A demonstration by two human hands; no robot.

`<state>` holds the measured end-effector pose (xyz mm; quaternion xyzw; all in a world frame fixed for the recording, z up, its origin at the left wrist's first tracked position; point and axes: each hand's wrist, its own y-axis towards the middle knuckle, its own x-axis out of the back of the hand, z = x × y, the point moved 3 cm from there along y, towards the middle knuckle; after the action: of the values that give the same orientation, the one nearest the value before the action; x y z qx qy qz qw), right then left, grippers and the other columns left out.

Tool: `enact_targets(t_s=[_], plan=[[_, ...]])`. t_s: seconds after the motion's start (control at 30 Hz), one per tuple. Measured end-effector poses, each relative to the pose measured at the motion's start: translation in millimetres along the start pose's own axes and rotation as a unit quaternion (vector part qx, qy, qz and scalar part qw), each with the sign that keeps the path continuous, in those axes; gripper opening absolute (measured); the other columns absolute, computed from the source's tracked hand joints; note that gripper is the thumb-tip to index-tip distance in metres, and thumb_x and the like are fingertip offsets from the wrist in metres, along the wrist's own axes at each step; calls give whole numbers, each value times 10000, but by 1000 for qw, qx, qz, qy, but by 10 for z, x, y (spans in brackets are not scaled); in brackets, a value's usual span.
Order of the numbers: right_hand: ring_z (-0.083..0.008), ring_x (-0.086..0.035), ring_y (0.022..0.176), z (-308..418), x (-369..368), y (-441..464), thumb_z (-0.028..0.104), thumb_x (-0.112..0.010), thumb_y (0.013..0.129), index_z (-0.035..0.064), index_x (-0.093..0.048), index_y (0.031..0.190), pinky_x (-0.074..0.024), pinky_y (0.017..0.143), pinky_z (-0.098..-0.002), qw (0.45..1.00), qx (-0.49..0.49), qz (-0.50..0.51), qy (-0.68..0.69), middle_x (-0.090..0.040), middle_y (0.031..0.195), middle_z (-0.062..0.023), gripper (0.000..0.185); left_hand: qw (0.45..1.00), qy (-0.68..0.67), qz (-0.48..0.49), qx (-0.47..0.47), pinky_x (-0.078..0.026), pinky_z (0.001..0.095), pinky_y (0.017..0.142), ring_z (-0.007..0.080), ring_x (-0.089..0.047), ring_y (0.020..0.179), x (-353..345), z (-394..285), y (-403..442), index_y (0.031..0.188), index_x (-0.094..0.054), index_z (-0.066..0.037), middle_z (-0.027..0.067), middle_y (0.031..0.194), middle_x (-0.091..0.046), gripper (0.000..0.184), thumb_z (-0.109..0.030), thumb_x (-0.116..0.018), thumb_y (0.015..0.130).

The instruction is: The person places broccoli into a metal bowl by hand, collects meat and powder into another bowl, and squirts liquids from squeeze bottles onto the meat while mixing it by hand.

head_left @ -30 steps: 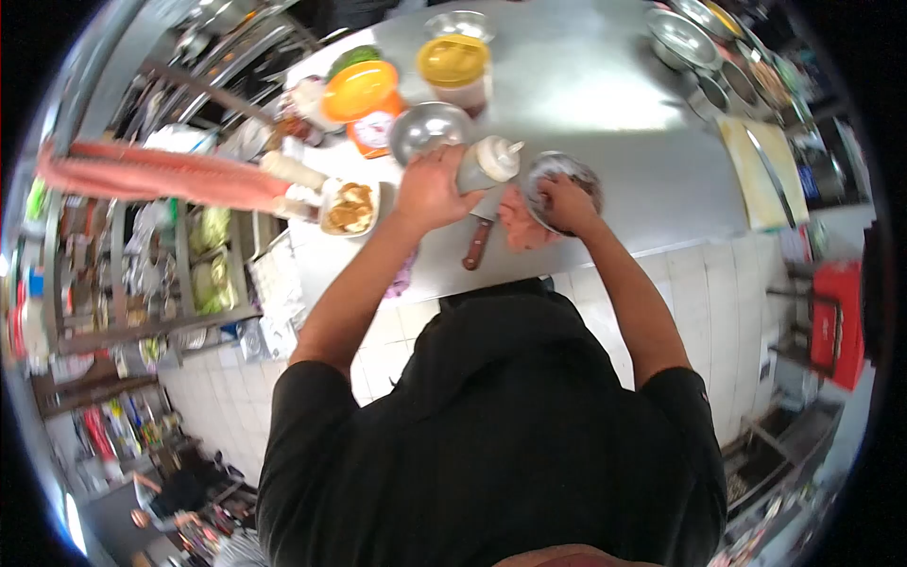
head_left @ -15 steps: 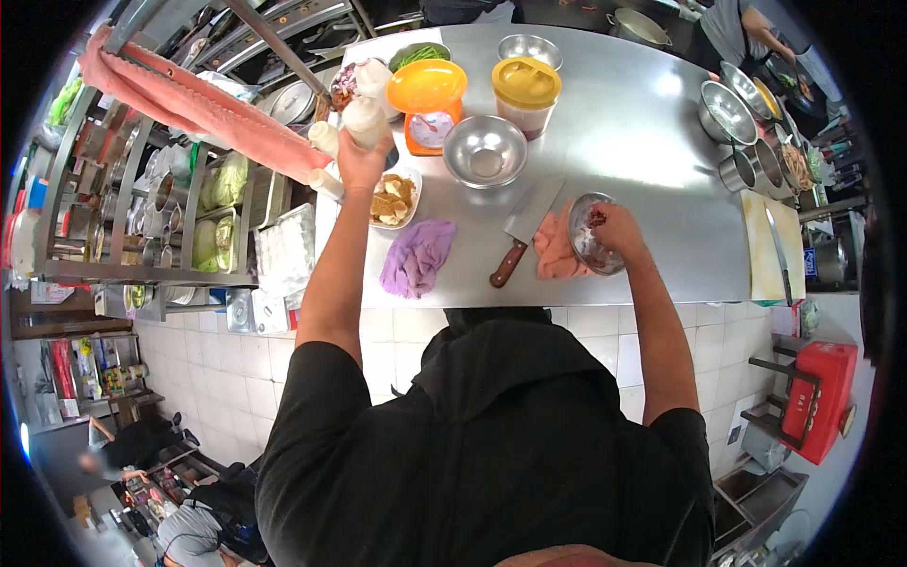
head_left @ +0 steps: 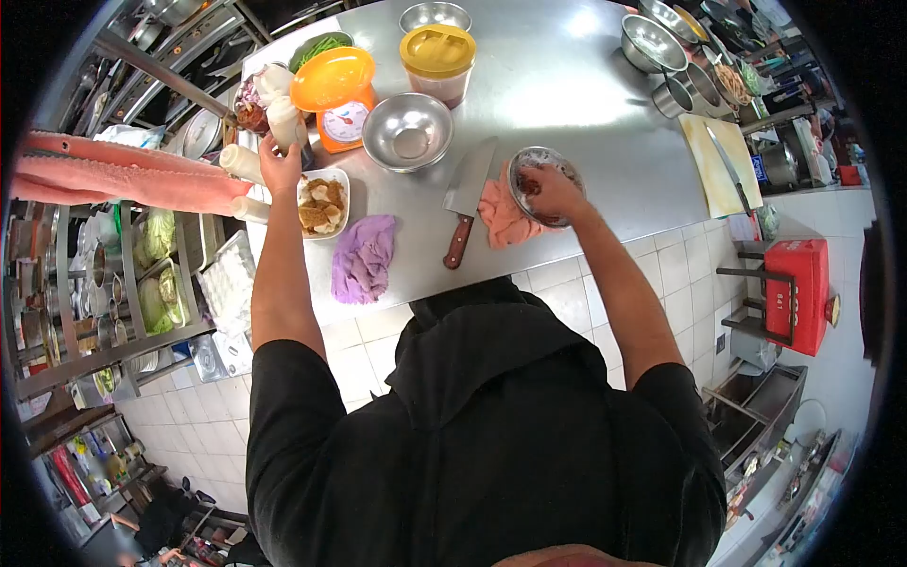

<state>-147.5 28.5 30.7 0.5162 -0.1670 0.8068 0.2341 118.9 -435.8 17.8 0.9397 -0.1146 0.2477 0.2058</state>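
Note:
At the left of the table, my left hand (head_left: 280, 172) has its fingers around the lower part of a whitish squeeze bottle (head_left: 283, 118), which is upright. More pale squeeze bottles (head_left: 242, 163) are beside that hand. My right hand (head_left: 557, 196) reaches into a metal bowl (head_left: 573, 170), fingers bunched at some dark red, wet-looking food (head_left: 531, 182); what they pinch is partly hidden. The bowl rests against an orange cloth (head_left: 501, 219). A white dish (head_left: 342, 198) of brown and pale food pieces is close to my left wrist.
A knife (head_left: 465, 200) lies between a purple cloth (head_left: 364, 260) and the orange cloth. Behind are an orange scale (head_left: 340, 121), an empty steel bowl (head_left: 408, 132) and a yellow-lidded tub (head_left: 437, 76). A cutting board (head_left: 704, 170) with a knife is at the right.
The view has turned and shifted, so the table sits farther left and tilted. My left hand appears lower on the squeeze bottle; my right hand stays in the metal bowl.

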Motion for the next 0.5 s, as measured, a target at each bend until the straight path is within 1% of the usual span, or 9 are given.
enact_targets(t_s=[0.1, 0.17, 0.2, 0.3, 0.33, 0.37, 0.4, 0.43, 0.5], plan=[[-399, -578, 1053, 47, -184, -8, 137, -594, 756, 117, -673, 1041, -494, 884, -428, 996, -67, 44, -31, -487, 1287, -241, 297, 1000, -12, 8, 18, -482, 362, 862, 263, -606, 995, -50, 112, -68, 1242, -481, 13, 153, 1124, -606, 603, -190, -733, 733], [-391, -593, 1012, 94, -171, 9, 116, -581, 754, 102, -668, 1007, -497, 855, -434, 994, -70, 69, -53, -546, 1213, -223, 268, 1000, 3, 8, 14, -478, 365, 875, 277, -607, 1001, -12, 189, -52, 1266, -460, 19, 167, 1140, -600, 658, -202, -743, 714], [-387, -601, 991, 100, -154, 64, 105, -575, 752, 95, -665, 990, -499, 840, -437, 992, -67, 80, -65, -576, 1175, -214, 254, 1000, 2, 4, 15, -478, 365, 872, 278, -608, 994, -2, 190, -58, 1264, -463, 17, 167, 1129, -603, 658, -202, -744, 711], [-365, -629, 910, -45, -72, 191, 91, -582, 731, 90, -662, 969, -498, 794, -444, 990, -54, 125, 21, -645, 1000, -191, 251, 1000, 6, 9, 14, -478, 359, 866, 276, -608, 963, 32, 184, -65, 1264, -469, 3, 167, 1108, -610, 661, -182, -754, 696], [-364, -641, 846, -117, -42, 198, 79, -596, 701, 72, -659, 930, -497, 756, -439, 993, -58, 92, 34, -659, 856, -184, 237, 1000, 13, 19, 20, -477, 356, 867, 275, -608, 957, 47, 180, -54, 1266, -469, -2, 167, 1111, -611, 662, -174, -755, 695], [-368, -640, 840, -150, 7, 189, 82, -602, 692, 69, -659, 915, -499, 753, -436, 995, -55, 64, 56, -658, 857, -189, 231, 999, 21, 31, 27, -477, 354, 868, 274, -608, 950, 50, 193, -58, 1269, -470, -6, 168, 1113, -612, 662, -167, -755, 694], [-372, -640, 834, -161, 74, 192, 85, -609, 683, 66, -660, 900, -501, 750, -433, 995, -52, 34, 78, -657, 857, -194, 224, 997, -11, 65, 40, -472, 357, 881, 279, -597, 965, 51, 224, -42, 1277, -451, 15, 177, 1149, -596, 682, -153, -759, 692], [-375, -639, 827, -160, 132, 187, 89, -615, 673, 63, -660, 886, -503, 746, -430, 994, -46, 5, 100, -656, 857, -199, 219, 999, -20, 32, 38, -471, 361, 881, 276, -592, 973, 29, 240, -94, 1276, -446, 25, 177, 1151, -590, 684, -149, -760, 693], [-376, -637, 829, -61, 290, 192, 90, -620, 658, 51, -656, 874, -505, 741, -426, 993, -77, 26, 87, -657, 865, -197, 222, 998, -35, -39, 31, -470, 369, 879, 268, -583, 989, 145, 70, -228, 1274, -435, 44, 177, 1155, -579, 689, -141, -761, 696]])
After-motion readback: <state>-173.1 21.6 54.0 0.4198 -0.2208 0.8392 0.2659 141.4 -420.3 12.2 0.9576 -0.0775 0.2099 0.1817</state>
